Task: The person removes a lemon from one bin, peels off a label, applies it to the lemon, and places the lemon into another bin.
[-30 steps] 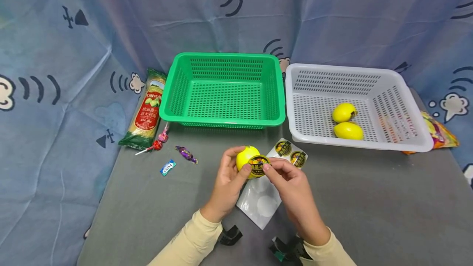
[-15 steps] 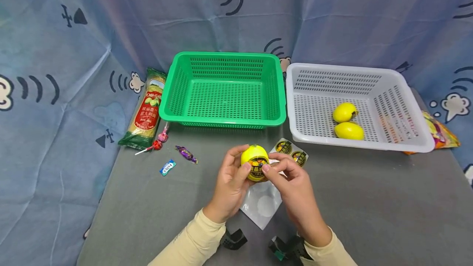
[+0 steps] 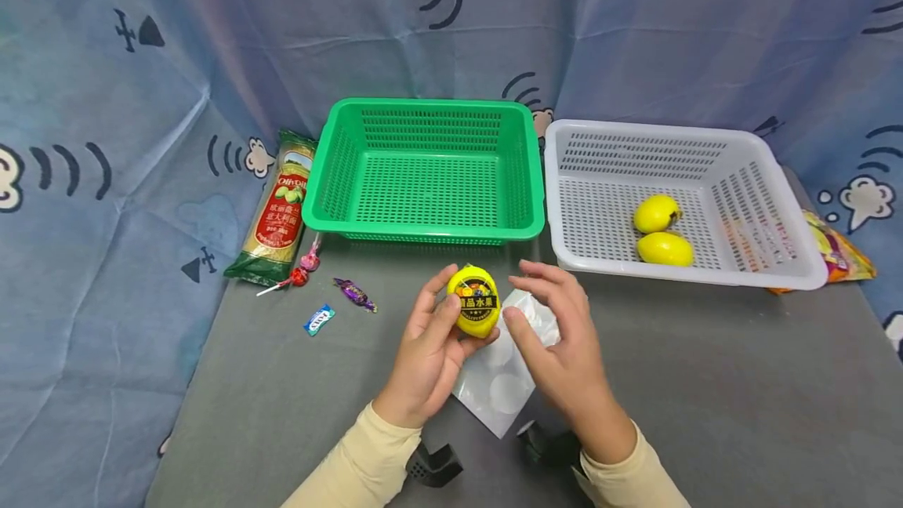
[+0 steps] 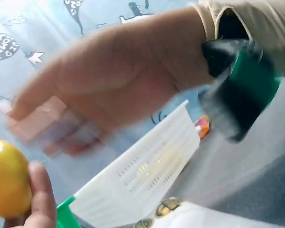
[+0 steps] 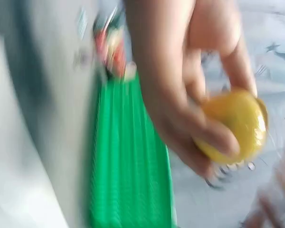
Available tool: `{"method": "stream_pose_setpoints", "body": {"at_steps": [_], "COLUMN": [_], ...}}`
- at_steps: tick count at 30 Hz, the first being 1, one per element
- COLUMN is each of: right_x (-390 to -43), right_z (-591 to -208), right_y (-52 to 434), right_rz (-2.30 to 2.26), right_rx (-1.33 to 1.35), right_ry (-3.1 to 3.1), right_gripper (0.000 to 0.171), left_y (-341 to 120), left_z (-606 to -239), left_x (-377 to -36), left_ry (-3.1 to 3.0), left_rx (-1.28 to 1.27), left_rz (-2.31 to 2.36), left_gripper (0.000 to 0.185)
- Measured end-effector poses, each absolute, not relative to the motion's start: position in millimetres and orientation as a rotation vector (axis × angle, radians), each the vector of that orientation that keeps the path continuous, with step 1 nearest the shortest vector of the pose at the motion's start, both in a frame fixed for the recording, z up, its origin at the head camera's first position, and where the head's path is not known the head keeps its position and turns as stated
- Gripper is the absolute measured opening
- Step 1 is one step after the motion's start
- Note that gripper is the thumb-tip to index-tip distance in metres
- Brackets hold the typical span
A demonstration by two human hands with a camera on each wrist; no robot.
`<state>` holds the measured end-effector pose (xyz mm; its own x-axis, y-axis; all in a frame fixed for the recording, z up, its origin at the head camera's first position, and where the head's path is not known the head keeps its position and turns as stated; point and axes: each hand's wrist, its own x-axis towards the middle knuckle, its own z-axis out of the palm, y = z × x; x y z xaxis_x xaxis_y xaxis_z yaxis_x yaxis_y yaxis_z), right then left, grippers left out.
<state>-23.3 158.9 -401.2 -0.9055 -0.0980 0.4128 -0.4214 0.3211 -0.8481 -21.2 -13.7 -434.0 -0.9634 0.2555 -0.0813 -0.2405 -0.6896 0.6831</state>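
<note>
Nearest the camera, two cream sleeves come up from the bottom edge onto the grey tabletop. Between the forearms lies a white, glossy sticker backing sheet, flat on the table and partly hidden by the hands.

The left hand grips a yellow plastic lemon, fingers and thumb curled round it, held just above the sheet with its round black and gold sticker facing the camera. The right hand hovers just to the right of the lemon with fingers spread and relaxed, holding nothing and not touching the fruit.

To the left, near the middle of the table, lie a blue and white wrapped sweet, a purple wrapped sweet and red and pink lollipops, all well apart from the hands.

Farther back stands a green plastic lattice basket, and touching its left side lies a long pasta packet with a red label. To the right stands a white plastic lattice basket with two more yellow lemons lying side by side in it. A colourful snack bag pokes out behind the basket's right corner. A blue patterned cloth hangs behind everything.
</note>
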Motion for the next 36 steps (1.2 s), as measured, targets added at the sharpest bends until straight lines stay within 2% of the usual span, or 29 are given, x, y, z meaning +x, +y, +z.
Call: {"method": "stream_pose_setpoints", "body": {"at_steps": [3, 5, 12, 15, 19, 22, 24, 26, 29, 31, 36], "right_x": [-29.2, -32.7, -35.9, -36.0, -37.1, -37.0, -34.8, -31.9, -27.2, -24.5, -20.2], "right_z": [-401.4, -403.2, -413.3, -415.2, -417.5, -419.2, -419.4, -418.8, -418.9, -420.6, -426.3], "right_y": [155.2, 151.6, 149.4, 150.5, 155.9, 163.9, 167.7, 167.4, 160.7, 153.7, 141.8], "right_rz": [1.218, 1.101, 0.991, 1.017, 1.134, 1.235, 1.310, 1.347, 1.367, 1.342, 1.366], "right_rx": [0.804, 0.904, 0.889, 0.864, 0.829, 0.836, 0.851, 0.849, 0.802, 0.728, 0.550], "right_ry": [-2.235, -2.271, -2.501, -2.524, -2.620, -2.686, -2.661, -2.581, -2.456, -2.427, -2.448], "right_gripper": [0.038, 0.044, 0.044, 0.053, 0.072, 0.104, 0.112, 0.101, 0.063, 0.049, 0.052], "left_y": [-12.1, -10.4, -8.3, -9.0, -12.9, -15.5, -15.6, -15.0, -13.1, -11.6, -8.3], "left_z": [-435.3, -436.1, -434.8, -435.7, -436.5, -435.0, -434.4, -434.7, -436.9, -438.7, -442.4], "left_x": [-21.4, -20.6, -18.0, -18.8, -18.4, -18.4, -19.7, -21.1, -22.1, -21.9, -21.4], "left_ry": [1.082, 1.066, 1.064, 1.091, 1.166, 1.281, 1.370, 1.454, 1.543, 1.582, 1.612], "left_rx": [0.030, 0.037, -0.004, -0.013, 0.075, 0.195, 0.244, 0.251, 0.246, 0.269, 0.325], "left_rz": [2.676, 2.687, 2.685, 2.676, 2.653, 2.614, 2.584, 2.561, 2.544, 2.552, 2.606], "left_gripper": [0.052, 0.053, 0.052, 0.054, 0.052, 0.054, 0.056, 0.054, 0.046, 0.042, 0.043]}}
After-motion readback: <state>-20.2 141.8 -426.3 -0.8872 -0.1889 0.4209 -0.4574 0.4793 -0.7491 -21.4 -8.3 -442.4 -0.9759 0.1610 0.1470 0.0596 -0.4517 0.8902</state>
